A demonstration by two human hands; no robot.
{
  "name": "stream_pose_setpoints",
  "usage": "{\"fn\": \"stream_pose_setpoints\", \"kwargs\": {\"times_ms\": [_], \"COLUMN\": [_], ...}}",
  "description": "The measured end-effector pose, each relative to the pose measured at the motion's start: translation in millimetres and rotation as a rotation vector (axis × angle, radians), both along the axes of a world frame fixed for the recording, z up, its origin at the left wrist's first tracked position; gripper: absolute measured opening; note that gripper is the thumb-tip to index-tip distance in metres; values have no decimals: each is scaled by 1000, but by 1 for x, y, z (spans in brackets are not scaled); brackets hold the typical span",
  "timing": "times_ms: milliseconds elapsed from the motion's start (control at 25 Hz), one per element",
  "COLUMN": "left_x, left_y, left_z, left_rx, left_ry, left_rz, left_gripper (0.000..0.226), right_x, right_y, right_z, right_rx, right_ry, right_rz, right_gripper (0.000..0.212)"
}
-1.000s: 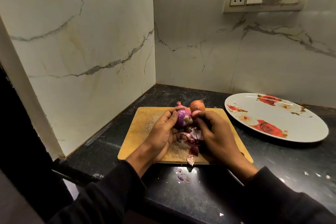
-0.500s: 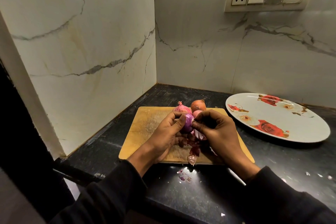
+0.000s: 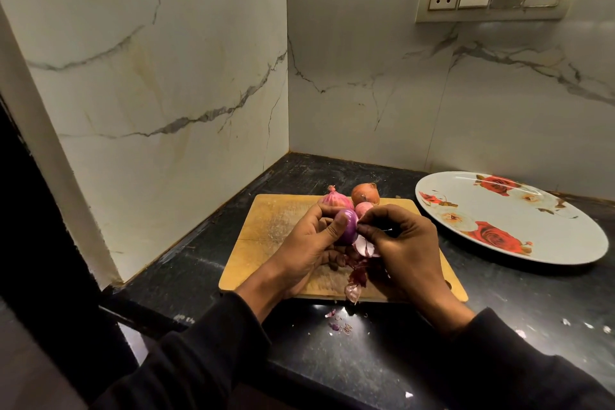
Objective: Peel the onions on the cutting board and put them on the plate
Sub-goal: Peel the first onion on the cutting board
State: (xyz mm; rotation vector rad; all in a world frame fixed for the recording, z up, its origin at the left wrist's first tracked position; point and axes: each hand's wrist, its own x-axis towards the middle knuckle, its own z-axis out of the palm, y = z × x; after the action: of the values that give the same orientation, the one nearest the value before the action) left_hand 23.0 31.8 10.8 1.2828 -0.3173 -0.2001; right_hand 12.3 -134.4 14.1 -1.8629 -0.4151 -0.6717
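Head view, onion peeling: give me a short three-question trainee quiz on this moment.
1. True or false: the floral plate already holds a peeled onion.
2. Which hand grips the purple onion? A) left hand B) right hand C) neither
3. Fill in: loose onion skins lie on the wooden ____.

Key: 1 false, nothing lies on the plate. 2 A; the right hand pinches at the skin beside it. 3 cutting board.
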Motion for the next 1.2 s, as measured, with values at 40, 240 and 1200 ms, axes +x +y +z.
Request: {"fn": "stream_pose_setpoints", "kwargs": {"times_ms": [40, 240, 1200], "left_x": [0, -1, 3], "left_y": [0, -1, 1], "left_z": [0, 1, 2], "left_rx": [3, 18, -53], "left_ry": [-3, -2, 71], "left_rz": [-4, -17, -7], "left_gripper": [49, 47, 43], "right_x": [1, 1, 2], "right_y": [0, 0, 1], "right_z": [0, -1, 0], "right_rx": [-37, -182, -157], "right_ry": [-27, -111, -49], "right_rz": [-23, -72, -52], "right_gripper": [30, 31, 26]}}
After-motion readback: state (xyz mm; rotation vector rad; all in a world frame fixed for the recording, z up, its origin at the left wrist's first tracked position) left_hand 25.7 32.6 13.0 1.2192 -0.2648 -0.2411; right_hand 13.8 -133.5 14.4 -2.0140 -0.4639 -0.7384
